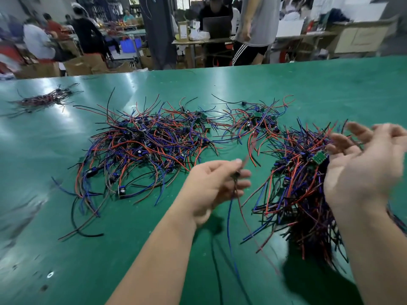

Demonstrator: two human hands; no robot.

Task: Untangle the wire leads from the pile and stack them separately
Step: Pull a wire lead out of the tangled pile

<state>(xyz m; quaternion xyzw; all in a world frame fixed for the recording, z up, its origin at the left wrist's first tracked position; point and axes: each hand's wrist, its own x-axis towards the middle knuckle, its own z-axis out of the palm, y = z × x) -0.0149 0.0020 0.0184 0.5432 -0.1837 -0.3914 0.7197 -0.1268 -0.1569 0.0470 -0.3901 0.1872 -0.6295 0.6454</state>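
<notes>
Far left on the green desk (pixel 286 84) lies a small stack (pixel 44 100). The big tangled pile (pixel 143 146) sits in the middle. The left hand (pixel 218 183) pinches one wire lead (pixel 228 227), which hangs free. The right hand (pixel 361 168) is blurry beside a thick bundle (pixel 295 194); I cannot tell if it grips it. Next, I think, the lead must be laid straight on the bundle.

Tangled red, blue, black wire leads (pixel 145 146)

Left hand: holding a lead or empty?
Holding. The left hand pinches one wire lead; its blue and red wires hang below the hand.
</notes>
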